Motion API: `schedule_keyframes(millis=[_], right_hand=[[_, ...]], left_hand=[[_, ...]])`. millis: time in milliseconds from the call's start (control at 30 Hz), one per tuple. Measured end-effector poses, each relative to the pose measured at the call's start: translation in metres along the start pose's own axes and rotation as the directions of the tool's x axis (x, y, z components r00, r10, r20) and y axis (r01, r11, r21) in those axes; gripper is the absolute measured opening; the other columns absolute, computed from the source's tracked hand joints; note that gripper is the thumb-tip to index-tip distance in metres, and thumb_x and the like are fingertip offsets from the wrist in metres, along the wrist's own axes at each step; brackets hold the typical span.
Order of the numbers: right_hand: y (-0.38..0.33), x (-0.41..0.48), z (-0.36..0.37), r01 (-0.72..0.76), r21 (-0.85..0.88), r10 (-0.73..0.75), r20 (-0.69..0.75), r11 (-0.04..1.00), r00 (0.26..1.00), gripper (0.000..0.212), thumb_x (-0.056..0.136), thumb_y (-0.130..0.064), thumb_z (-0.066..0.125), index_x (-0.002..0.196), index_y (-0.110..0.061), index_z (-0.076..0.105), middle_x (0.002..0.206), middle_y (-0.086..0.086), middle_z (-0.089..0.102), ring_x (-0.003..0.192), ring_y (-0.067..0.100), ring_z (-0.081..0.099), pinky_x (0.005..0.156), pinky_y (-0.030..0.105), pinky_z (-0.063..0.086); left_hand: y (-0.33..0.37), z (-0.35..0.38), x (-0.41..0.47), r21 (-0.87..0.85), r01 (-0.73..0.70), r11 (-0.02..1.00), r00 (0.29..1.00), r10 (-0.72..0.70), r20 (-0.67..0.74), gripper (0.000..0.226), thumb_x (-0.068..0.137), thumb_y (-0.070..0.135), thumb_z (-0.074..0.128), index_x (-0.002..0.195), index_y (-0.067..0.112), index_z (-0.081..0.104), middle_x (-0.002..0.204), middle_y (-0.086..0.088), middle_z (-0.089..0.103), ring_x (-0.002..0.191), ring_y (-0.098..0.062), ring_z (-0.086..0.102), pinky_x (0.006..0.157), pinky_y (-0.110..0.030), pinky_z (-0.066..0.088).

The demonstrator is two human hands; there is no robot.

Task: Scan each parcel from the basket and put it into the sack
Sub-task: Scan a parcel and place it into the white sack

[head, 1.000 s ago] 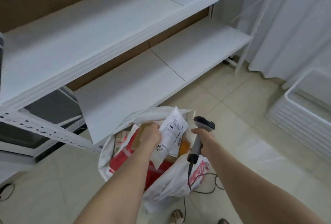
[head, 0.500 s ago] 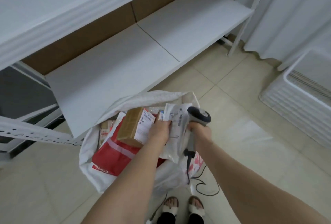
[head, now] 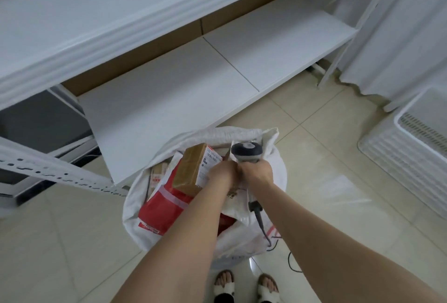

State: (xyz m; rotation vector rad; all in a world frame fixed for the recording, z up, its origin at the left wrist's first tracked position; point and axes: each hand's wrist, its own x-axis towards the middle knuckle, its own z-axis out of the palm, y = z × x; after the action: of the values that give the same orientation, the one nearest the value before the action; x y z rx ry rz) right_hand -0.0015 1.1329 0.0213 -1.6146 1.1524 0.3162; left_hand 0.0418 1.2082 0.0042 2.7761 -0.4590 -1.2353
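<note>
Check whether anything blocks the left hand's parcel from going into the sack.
Nothing visible does: the left hand holds the white parcel over the open sack; brown box and red mailer inside lie to its left.

White sack [head: 135, 208], red print on near right side. Red parcel [head: 157, 208], pale stripe. Brown box [head: 186, 169], white label [head: 209, 160]. Grey scanner [head: 246, 151], perhaps bluish. White slatted basket [head: 399, 157].

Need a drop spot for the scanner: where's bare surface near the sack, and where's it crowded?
Free: the lower shelf board behind the sack; floor tiles left of it, and between sack and basket. Crowded: the sack mouth, filled by a brown box, a red mailer, the left hand gripping a white parcel and the right hand holding the scanner.
</note>
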Motion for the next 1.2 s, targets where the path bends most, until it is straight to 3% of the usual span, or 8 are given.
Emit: schedule_keyframes(millis=[67,133,300,433,567,667,900,1200], right_hand=[[0.002,0.001,0.004,-0.031,-0.026,0.032,0.043,0.999,0.999,0.038,0.072,-0.021,0.071,0.104,-0.002,0.065,0.102,0.014,0.066,0.08,0.023,0.064,0.068,0.032,0.055],[0.006,0.006,0.012,-0.051,-0.065,0.054,0.044,0.997,0.998,0.056,0.063,-0.03,0.073,0.11,0.0,0.063,0.109,0.014,0.063,0.091,0.028,0.065,0.079,0.036,0.057],[0.006,0.017,0.035,-0.049,-0.22,0.049,-0.003,0.974,0.999,0.045,0.087,-0.03,0.063,0.124,-0.005,0.06,0.128,0.016,0.052,0.086,0.026,0.056,0.081,0.034,0.053],[0.013,0.027,0.05,-0.083,-0.276,0.073,-0.046,0.957,0.996,0.044,0.087,-0.029,0.059,0.125,-0.008,0.058,0.126,0.016,0.048,0.083,0.025,0.053,0.09,0.038,0.052],[0.022,0.041,0.06,-0.083,-0.278,0.068,-0.062,0.957,0.996,0.048,0.085,-0.038,0.061,0.125,-0.01,0.059,0.124,0.013,0.046,0.084,0.026,0.055,0.094,0.041,0.051],[0.029,0.052,0.061,-0.065,-0.236,0.052,-0.06,0.97,0.997,0.053,0.08,-0.042,0.068,0.121,-0.009,0.062,0.123,0.014,0.052,0.098,0.032,0.062,0.095,0.042,0.051],[0.023,0.034,0.022,-0.046,-0.051,0.043,-0.066,0.998,0.997,0.029,0.08,-0.022,0.071,0.101,-0.001,0.068,0.098,0.013,0.068,0.088,0.028,0.065,0.078,0.037,0.054],[-0.041,-0.035,-0.11,0.044,0.079,-0.017,-0.313,0.996,0.949,0.023,0.088,-0.014,0.057,0.067,-0.015,0.048,0.066,0.001,0.049,0.06,0.018,0.049,0.058,0.029,0.043]], left_hand=[[-0.009,-0.012,-0.001,-0.082,-0.018,0.996,0.999,0.021,0.04,0.029,0.087,0.012,0.057,0.114,0.004,0.06,0.089,-0.009,0.061,0.083,-0.025,0.061,0.071,-0.032,0.049],[-0.028,-0.023,-0.005,-0.22,-0.063,0.973,0.992,0.037,-0.123,0.017,0.09,0.02,0.052,0.099,0.013,0.065,0.079,-0.003,0.061,0.076,-0.022,0.06,0.066,-0.031,0.05],[-0.104,-0.05,-0.012,-0.382,0.024,0.924,0.752,-0.269,-0.603,0.01,0.092,0.024,0.051,0.101,0.021,0.055,0.098,0.004,0.059,0.089,-0.018,0.059,0.066,-0.031,0.044],[-0.173,-0.04,-0.004,-0.574,0.415,0.706,0.704,-0.649,-0.289,0.054,0.089,0.016,0.057,0.137,0.01,0.033,0.136,-0.017,0.039,0.126,-0.033,0.039,0.094,-0.044,0.042],[-0.219,-0.001,0.019,-0.572,0.569,0.59,0.719,-0.696,-0.003,0.072,0.089,0.033,0.059,0.147,0.01,0.024,0.143,-0.02,0.039,0.124,-0.036,0.045,0.099,-0.046,0.043],[-0.221,0.018,0.027,-0.589,0.477,0.653,0.798,-0.603,-0.022,0.038,0.094,0.031,0.048,0.121,0.006,0.058,0.12,-0.017,0.061,0.103,-0.033,0.06,0.08,-0.036,0.048],[-0.177,-0.029,0.006,-0.725,0.258,0.638,0.76,-0.597,-0.255,0.037,0.1,0.02,0.033,0.12,0.0,0.057,0.124,-0.022,0.058,0.111,-0.036,0.055,0.086,-0.034,0.041],[-0.079,-0.127,-0.058,-0.834,-0.064,0.548,0.765,-0.51,-0.393,0.03,0.094,0.024,0.049,0.093,-0.001,0.066,0.106,-0.021,0.066,0.098,-0.036,0.06,0.078,-0.033,0.045]])
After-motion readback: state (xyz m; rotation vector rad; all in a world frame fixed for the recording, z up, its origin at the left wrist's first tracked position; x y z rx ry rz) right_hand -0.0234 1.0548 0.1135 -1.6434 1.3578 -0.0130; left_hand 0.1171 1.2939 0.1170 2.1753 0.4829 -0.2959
